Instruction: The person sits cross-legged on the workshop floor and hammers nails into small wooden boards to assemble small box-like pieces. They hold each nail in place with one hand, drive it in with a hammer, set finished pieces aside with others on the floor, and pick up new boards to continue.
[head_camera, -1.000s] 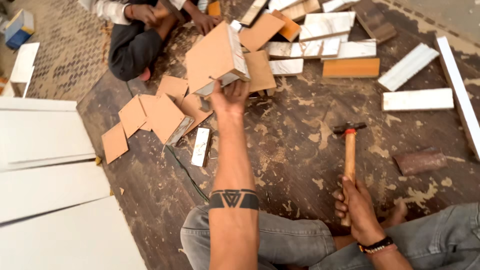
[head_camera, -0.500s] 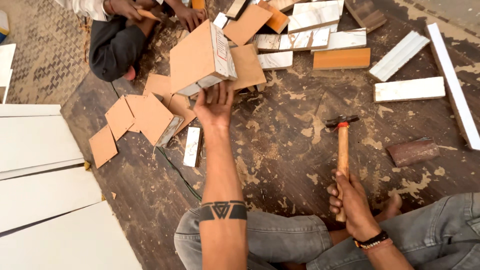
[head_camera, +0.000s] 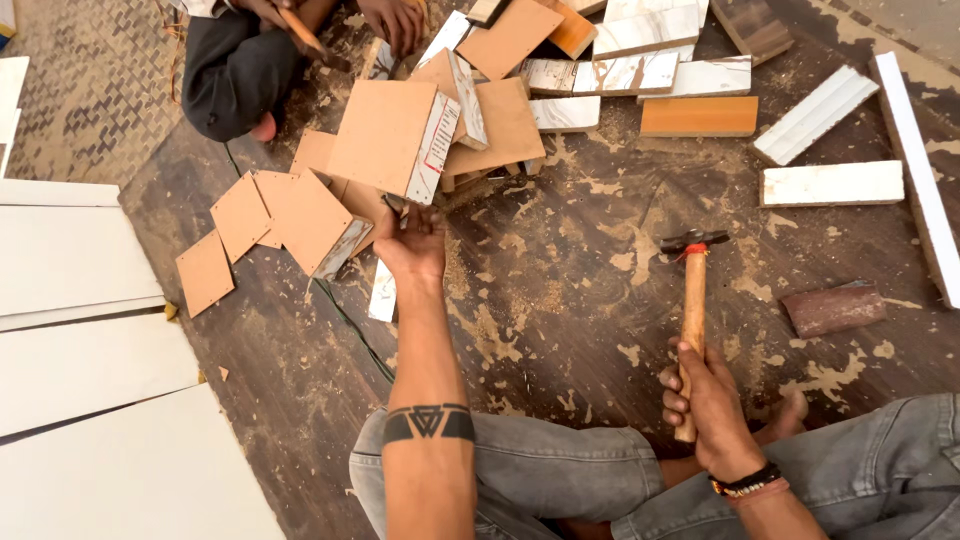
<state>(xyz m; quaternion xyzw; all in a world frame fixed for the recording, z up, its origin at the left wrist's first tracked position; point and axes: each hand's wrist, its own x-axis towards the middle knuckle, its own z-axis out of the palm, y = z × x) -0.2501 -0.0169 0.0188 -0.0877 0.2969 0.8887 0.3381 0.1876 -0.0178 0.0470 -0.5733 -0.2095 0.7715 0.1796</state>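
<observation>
Left hand (head_camera: 412, 243): fingers curled loosely, half open, reaching just under the board (head_camera: 393, 139), gripping nothing.
Right hand (head_camera: 708, 402): wrapped around the hammer (head_camera: 692, 305).
Board: square, tan face, white edge, tilted on the pile ahead.

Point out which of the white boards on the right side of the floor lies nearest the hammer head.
The short white board lying flat, right of the hammer in the right hand. The grooved white one sits farther up; the long strip runs along the edge.
</observation>
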